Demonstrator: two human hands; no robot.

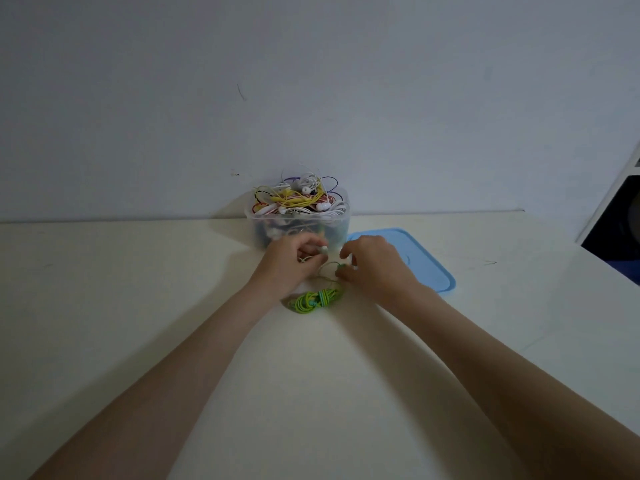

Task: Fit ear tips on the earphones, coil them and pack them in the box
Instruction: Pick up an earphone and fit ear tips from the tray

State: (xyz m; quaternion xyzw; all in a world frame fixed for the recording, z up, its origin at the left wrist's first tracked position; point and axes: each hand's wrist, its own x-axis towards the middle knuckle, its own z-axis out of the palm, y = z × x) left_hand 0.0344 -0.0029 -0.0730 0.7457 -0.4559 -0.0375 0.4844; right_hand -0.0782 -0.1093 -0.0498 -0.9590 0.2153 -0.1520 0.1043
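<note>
- I am seeing the white table (138,306) stretching under both forearms, with the wall behind it.
- My left hand (287,265) is hovering just in front of the box, its fingers curling round a small white earbud (323,250) and pinching it at the fingertips.
- The clear box (298,226) is standing at the back edge of the table, against the wall, with a tangle of white, yellow and red earphones (298,197) heaping above its rim.
- A coiled green earphone bundle (315,299) is lying on the table between my two wrists, nearer to me than the box.
- My right hand (374,268) is pinching a small green earbud (341,268), with a thin cable looping between the hands.
- The blue lid (422,261) is lying flat on the table, right of the box, partly behind my right hand.
</note>
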